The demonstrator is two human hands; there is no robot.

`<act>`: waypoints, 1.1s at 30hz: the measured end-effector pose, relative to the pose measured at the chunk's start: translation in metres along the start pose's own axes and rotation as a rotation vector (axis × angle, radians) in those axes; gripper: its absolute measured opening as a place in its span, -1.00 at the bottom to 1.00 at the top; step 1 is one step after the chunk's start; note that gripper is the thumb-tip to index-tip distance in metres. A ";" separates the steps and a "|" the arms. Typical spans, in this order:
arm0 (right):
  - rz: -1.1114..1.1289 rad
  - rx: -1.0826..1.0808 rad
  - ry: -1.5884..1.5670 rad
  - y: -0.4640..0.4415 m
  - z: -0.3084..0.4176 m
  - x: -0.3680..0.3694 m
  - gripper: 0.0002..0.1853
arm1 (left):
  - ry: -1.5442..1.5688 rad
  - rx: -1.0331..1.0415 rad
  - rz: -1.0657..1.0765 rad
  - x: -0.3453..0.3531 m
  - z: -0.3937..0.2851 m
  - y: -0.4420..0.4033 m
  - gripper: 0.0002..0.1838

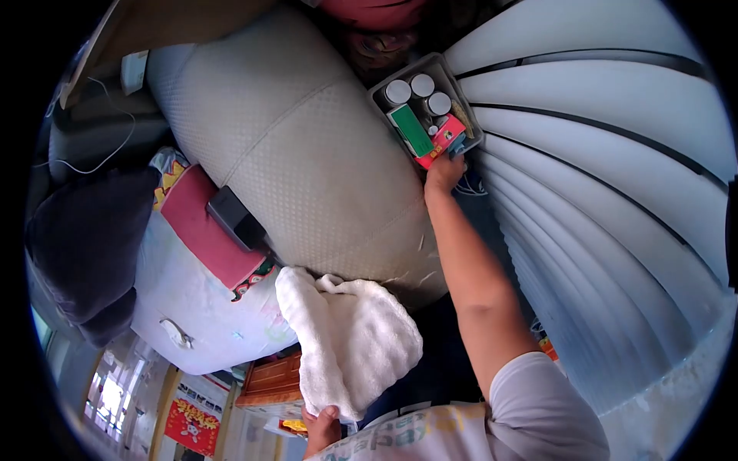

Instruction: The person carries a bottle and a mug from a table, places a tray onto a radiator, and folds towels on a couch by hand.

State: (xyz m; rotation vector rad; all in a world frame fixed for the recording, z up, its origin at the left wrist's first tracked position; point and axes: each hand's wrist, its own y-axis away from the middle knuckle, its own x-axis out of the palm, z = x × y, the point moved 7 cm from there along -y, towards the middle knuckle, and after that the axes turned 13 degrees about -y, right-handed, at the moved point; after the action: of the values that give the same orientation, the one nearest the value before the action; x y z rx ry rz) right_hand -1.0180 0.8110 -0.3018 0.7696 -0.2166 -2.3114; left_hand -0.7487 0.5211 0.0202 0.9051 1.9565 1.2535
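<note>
My left hand (pixel 323 429), low in the view, pinches the lower edge of a white towel (pixel 350 338) that hangs in loose folds. My right hand (pixel 444 172) reaches far forward, its fingers closed at the near rim of a grey plastic bin (pixel 374 98). Inside the bin are several white-lidded jars (pixel 422 85), a green box (pixel 411 131) and a red box (pixel 443 141). A small bluish item (pixel 459 144) lies right by my fingertips. My fingers partly hide that corner of the bin.
A large beige padded surface (pixel 284 131) fills the middle. White curved slats (pixel 600 100) rise on the right. At left are a dark cushion (pixel 88 238), a reddish panel (pixel 204 223) with a black box (pixel 235 218) beside it, and a wooden cabinet (pixel 270 378). White cables (pixel 469 187) hang near the bin.
</note>
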 end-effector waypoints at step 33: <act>0.083 0.157 -0.968 -0.013 0.034 0.036 -0.68 | -0.114 -0.121 0.050 -0.003 0.001 -0.013 -0.33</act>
State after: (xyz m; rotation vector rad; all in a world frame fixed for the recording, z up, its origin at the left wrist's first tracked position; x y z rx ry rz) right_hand -1.0666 0.7956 -0.2959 -0.3494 -0.8351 -2.4207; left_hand -0.7494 0.5150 0.0081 0.9478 1.7600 1.3044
